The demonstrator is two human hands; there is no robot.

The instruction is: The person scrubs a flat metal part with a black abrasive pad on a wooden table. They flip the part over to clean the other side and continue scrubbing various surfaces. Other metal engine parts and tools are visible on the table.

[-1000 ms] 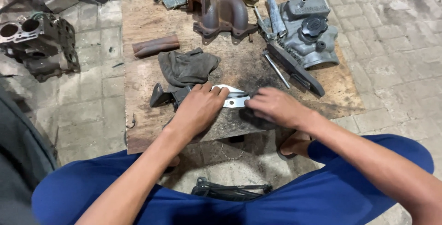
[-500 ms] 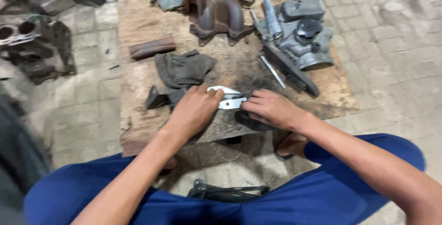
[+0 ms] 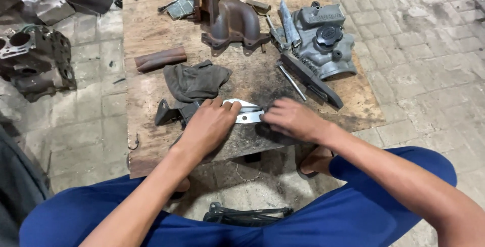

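- The left hand (image 3: 209,125) lies palm-down at centre frame, fingers pressed flat on the left end of a bright metal bracket (image 3: 247,111); it pins the part and is not curled around it.
- The right hand (image 3: 289,119) sits just right of the bracket, fingers bent over its right end; whether they pinch the plate or something dark beneath is probably not resolvable here.
- The bracket rests on the wooden board (image 3: 151,29), long axis running left to right between the two hands, each touching one end.
- A dark rag (image 3: 194,81) lies just above the left hand.
- A rusty manifold (image 3: 235,19) and a grey engine cover (image 3: 323,37) sit toward the upper frame, well apart from both hands.
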